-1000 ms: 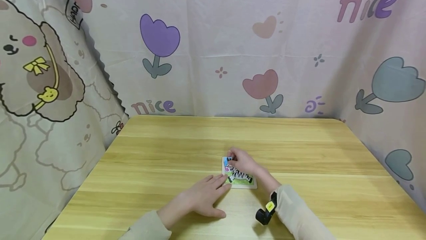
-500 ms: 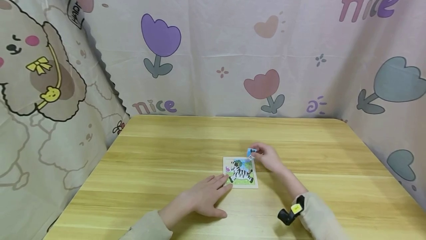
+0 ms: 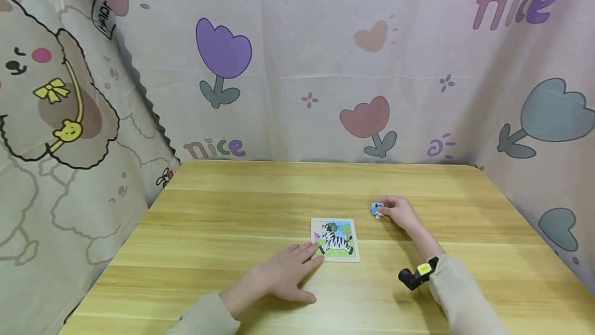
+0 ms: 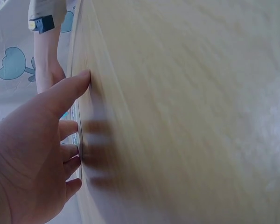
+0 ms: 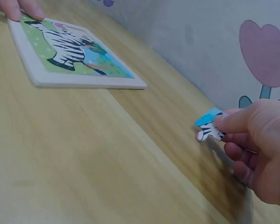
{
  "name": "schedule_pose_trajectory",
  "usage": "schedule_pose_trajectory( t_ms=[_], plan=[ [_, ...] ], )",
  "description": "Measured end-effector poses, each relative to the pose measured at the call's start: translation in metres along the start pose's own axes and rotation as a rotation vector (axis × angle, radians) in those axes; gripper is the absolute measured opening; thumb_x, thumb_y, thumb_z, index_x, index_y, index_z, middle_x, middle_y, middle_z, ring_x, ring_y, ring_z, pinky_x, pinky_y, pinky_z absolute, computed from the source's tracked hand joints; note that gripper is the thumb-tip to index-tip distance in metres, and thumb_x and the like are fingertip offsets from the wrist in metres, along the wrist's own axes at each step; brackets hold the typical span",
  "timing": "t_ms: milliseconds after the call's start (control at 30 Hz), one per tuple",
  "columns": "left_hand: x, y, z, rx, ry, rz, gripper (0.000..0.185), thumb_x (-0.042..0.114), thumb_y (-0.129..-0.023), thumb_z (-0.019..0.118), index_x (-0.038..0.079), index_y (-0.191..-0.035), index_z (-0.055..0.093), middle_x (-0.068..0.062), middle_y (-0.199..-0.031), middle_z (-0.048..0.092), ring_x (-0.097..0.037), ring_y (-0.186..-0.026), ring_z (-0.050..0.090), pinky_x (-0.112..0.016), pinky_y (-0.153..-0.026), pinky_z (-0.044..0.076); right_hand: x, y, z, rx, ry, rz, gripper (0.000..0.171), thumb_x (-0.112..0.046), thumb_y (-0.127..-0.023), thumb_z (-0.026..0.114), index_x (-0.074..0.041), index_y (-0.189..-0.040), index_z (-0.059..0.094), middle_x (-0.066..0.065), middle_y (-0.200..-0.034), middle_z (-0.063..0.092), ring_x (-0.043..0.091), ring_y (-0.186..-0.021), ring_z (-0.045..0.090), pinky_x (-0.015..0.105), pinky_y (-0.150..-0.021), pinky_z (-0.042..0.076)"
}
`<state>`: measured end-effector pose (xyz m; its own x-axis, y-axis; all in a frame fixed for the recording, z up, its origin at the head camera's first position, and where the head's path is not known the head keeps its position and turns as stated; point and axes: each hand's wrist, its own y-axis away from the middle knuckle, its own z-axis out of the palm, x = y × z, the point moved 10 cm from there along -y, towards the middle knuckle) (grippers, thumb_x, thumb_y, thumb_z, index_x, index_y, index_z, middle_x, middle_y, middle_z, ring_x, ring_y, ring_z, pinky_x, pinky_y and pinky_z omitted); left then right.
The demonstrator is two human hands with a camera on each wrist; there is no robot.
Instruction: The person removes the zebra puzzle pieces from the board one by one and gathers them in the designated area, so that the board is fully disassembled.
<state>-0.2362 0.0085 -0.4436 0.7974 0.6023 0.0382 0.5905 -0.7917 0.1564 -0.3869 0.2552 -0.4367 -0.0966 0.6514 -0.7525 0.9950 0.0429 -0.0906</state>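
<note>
A zebra jigsaw puzzle [image 3: 337, 242] in a white frame lies flat on the wooden table, its upper left corner showing a bare gap where the zebra's head belongs. My left hand [image 3: 288, 274] rests with fingers spread, the fingertips on the frame's lower left edge. Right of the puzzle, my right hand [image 3: 401, 212] pinches a jigsaw piece [image 5: 209, 125] between thumb and fingers. Blue with black-and-white stripes, the piece is held just above or at the tabletop; I cannot tell if it touches.
The light wooden table [image 3: 232, 211] extends around the puzzle on every side. A patterned curtain [image 3: 297, 56] hangs behind its far edge and along both sides. A small black wrist camera [image 3: 416, 274] sits on the right forearm.
The right hand has lifted the jigsaw piece out of the puzzle's upper left and carried it rightward, away from the frame. The left hand has stayed in place.
</note>
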Motion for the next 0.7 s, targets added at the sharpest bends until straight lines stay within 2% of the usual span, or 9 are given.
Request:
schedule_pose_trajectory(
  t_ms=[133,367,700],
  plan=[
    [0.001,0.0,-0.001,-0.009,0.003,0.002,0.083,0.066,-0.084,0.046,0.015,-0.147,0.028,-0.011,-0.153,0.017,-0.025,-0.139,0.019,-0.038,-0.111,0.02,-0.002,-0.004,0.008,-0.031,0.05,0.009,0.024,-0.009,-0.085,0.064,0.005,-0.105,0.065,0.017,-0.095,0.065,0.026,-0.087,0.057,0.036,-0.074,0.046],
    [0.001,0.0,0.002,-0.005,0.004,0.005,0.083,0.065,-0.084,0.046,0.014,-0.146,0.029,-0.012,-0.152,0.018,-0.025,-0.139,0.019,-0.037,-0.111,0.02,-0.004,-0.006,0.019,-0.072,0.092,-0.008,0.023,-0.01,-0.085,0.064,0.006,-0.102,0.066,0.011,-0.088,0.064,0.023,-0.082,0.055,0.034,-0.072,0.045],
    [0.001,0.0,0.001,-0.008,0.006,0.0,0.083,0.064,-0.084,0.047,0.013,-0.147,0.028,-0.012,-0.153,0.017,-0.025,-0.139,0.018,-0.037,-0.112,0.018,-0.009,-0.005,0.018,-0.042,0.128,-0.075,0.019,-0.008,-0.084,0.065,0.005,-0.098,0.065,0.009,-0.085,0.063,0.024,-0.081,0.057,0.037,-0.073,0.047]
  ],
)
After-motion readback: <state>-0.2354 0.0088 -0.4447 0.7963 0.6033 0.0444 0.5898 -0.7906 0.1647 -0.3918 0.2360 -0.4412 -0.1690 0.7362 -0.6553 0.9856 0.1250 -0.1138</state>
